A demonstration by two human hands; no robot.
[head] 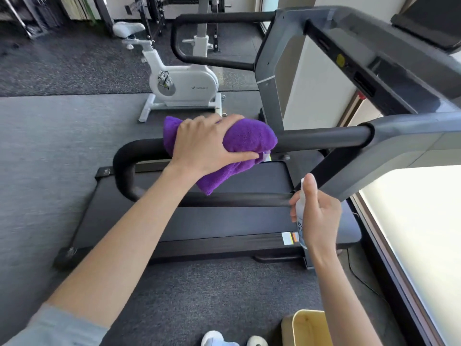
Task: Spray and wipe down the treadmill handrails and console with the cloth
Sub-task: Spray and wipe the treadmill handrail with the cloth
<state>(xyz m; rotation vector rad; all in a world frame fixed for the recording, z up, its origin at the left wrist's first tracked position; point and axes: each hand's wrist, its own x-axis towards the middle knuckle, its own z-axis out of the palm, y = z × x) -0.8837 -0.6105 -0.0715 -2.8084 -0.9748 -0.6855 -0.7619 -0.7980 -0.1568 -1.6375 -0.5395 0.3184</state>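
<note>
The purple cloth (247, 141) is bunched over the near black handrail (324, 137) of the treadmill (224, 221), w/ one tail hanging below the bar toward the belt. It is gripped by the left hand (207, 143), fingers and thumb curled round cloth and rail together. To the right of and below that hand, a small spray bottle (300, 213) is held upright in the right hand (319, 211), fingers wrapped round it, thumb up near the nozzle; whether the nozzle is being pressed can't be told. The far handrail (212, 61) is seen beyond the left hand, the console (374, 63) above and to the right of both hands. A white exercise bike (182, 83) stands past the left hand, approx. behind the far rail. A yellowish bin (309, 328) sits below the right hand.

Step in hand, judged: wiping of the near rail. Next, the cloth would need to be slid along the bar toward the upright, grip kept firm so the tail isn't dropped; the far rail & console appear yet to be done.
</note>
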